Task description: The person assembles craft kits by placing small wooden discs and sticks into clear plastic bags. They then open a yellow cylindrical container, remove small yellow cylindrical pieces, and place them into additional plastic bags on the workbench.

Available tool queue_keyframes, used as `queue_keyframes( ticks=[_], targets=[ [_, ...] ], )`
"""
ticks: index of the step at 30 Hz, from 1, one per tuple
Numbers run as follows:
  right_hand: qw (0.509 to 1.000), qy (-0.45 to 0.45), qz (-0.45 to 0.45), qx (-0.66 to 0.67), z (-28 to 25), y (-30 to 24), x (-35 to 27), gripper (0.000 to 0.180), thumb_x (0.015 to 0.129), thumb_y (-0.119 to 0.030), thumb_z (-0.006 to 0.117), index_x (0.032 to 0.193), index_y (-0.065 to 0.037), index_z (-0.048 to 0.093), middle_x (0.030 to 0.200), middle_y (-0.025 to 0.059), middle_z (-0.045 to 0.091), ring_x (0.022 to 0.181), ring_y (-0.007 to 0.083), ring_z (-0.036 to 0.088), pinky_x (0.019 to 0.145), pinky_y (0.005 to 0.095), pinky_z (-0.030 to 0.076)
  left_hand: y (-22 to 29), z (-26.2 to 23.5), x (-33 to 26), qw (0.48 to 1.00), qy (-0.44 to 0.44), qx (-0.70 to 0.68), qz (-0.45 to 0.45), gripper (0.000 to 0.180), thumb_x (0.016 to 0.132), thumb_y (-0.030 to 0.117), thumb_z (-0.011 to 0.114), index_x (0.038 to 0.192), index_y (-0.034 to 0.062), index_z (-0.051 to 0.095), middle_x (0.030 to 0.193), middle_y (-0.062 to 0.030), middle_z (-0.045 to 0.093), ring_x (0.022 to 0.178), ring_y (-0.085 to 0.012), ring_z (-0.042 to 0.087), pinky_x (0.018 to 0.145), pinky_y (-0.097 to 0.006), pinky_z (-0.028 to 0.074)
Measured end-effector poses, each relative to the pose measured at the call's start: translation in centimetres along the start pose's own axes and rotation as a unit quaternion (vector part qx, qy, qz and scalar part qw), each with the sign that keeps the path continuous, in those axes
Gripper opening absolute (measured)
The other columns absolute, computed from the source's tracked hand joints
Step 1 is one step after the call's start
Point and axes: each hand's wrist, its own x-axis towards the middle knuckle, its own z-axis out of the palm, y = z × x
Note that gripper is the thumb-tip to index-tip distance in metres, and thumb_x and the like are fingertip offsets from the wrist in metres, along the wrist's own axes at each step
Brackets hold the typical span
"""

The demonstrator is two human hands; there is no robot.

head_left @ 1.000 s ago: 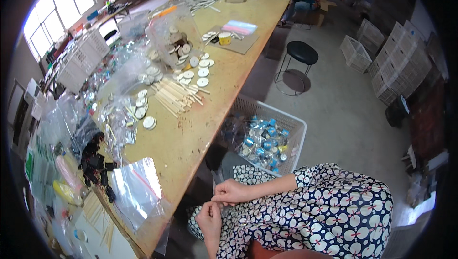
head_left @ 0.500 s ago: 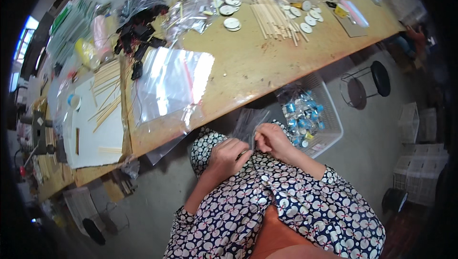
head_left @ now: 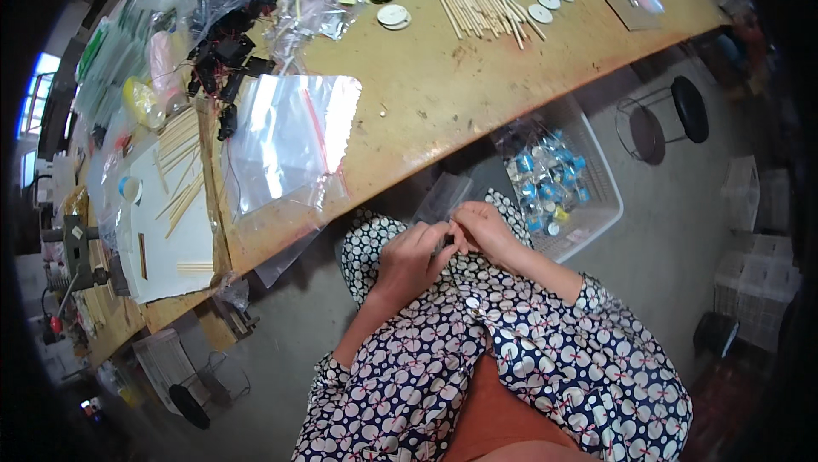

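Note:
Over my lap, my left hand (head_left: 412, 259) and my right hand (head_left: 484, 229) meet at the near edge of a clear plastic bag (head_left: 445, 193). Both hands are closed, with thumbs and fingertips pinching the bag's edge close together. The bag stretches away from my fingers toward the table edge and looks thin and flat; what it holds, if anything, I cannot make out. On the table just beyond lies a stack of larger clear zip bags (head_left: 285, 143) with a red strip.
Right of my knees stands a white plastic basket (head_left: 607, 198) with small blue-capped bagged parts. Wooden sticks (head_left: 477, 0) and round white discs (head_left: 393, 15) lie on the table (head_left: 409, 138). Black parts with wires (head_left: 223, 57) sit at left. A black stool (head_left: 688, 109) stands at right.
My hands have drawn together at the bag's edge, the right one shifting slightly up and left. The whole view has shifted a little, so the table items sit higher.

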Motion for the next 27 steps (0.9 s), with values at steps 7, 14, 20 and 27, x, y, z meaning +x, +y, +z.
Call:
queue_keyframes(
  ticks=[7, 14, 20, 27],
  targets=[
    [0.999, 0.011, 0.015, 0.026, -0.4, 0.5, 0.1, 0.029, 0.097, -0.02, 0.055, 0.074, -0.003, 0.062, 0.056, 0.0059, 0.059, 0.041, 0.0133, 0.052, 0.037, 0.023, 0.032, -0.8, -0.6, -1.0, 0.998, -0.002, 0.062, 0.017, 0.014, 0.079, 0.013, 0.074, 0.089, 0.0072, 0.066, 0.078, -0.0091, 0.061, 0.074, -0.0289, 0.062, 0.063, -0.039, 0.049],
    [0.996, -0.016, -0.027, -0.081, -0.4, -2.8, -0.2, 0.025, 0.097, -0.019, 0.058, 0.078, -0.003, 0.064, 0.062, 0.0053, 0.065, 0.043, 0.0086, 0.054, 0.038, 0.0187, 0.034, -1.5, -1.5, -1.8, 0.998, 0.046, 0.012, 0.031, 0.013, 0.083, 0.013, 0.071, 0.081, 0.006, 0.06, 0.075, -0.009, 0.059, 0.069, -0.0285, 0.06, 0.061, -0.038, 0.049],
    [0.747, -0.2, -0.611, -0.169, 9.6, -15.1, -10.1, 0.073, 0.078, 0.006, 0.071, 0.142, 0.0, 0.038, 0.13, 0.0245, 0.055, 0.077, 0.0147, 0.066, 0.058, 0.0203, 0.053, -2.4, -0.5, -3.6, 0.998, 0.043, 0.044, 0.012, 0.02, 0.086, 0.021, 0.068, 0.078, 0.0073, 0.056, 0.073, -0.0092, 0.057, 0.07, -0.0298, 0.061, 0.063, -0.043, 0.049],
    [0.565, -0.248, -0.766, -0.179, 11.8, -21.5, -12.5, 0.069, 0.077, 0.006, 0.071, 0.139, 0.0, 0.041, 0.128, 0.0236, 0.057, 0.078, 0.0161, 0.066, 0.059, 0.0215, 0.053, -1.4, 0.7, -3.8, 0.999, -0.011, 0.014, 0.044, 0.02, 0.086, 0.022, 0.069, 0.079, 0.0093, 0.056, 0.071, -0.0067, 0.057, 0.07, -0.0271, 0.062, 0.061, -0.039, 0.05]
  ],
)
